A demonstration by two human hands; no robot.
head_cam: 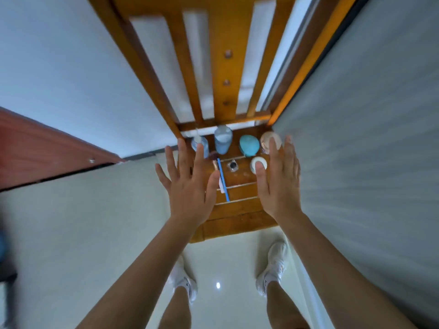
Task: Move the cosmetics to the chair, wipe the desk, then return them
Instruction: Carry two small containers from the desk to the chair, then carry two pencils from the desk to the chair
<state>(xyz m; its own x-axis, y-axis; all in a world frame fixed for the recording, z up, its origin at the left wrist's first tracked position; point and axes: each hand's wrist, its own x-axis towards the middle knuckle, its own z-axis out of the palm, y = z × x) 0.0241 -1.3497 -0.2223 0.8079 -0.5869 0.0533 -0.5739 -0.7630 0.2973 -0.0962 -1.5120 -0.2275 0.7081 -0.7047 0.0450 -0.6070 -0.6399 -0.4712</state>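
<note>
Cosmetics stand on the wooden chair seat (237,217) below me. At the back are a small pump bottle (197,141), a tall pale-blue bottle (223,140), a teal egg-shaped case (249,144) and a round pearly jar (267,140). Nearer lie a blue stick (223,184), a small dark-lidded jar (232,166) and a white round jar (257,162). My left hand (190,186) hovers over the seat's left side, fingers spread and straight, holding nothing. My right hand (280,181) hovers over the right side, also flat and empty, its fingertips overlapping the two round jars.
The chair's slatted back (228,67) rises ahead against a white wall. A grey surface (368,138) runs close along the right. A reddish-brown wooden panel (47,148) is at the left. My feet in white shoes (273,269) stand on the glossy floor before the chair.
</note>
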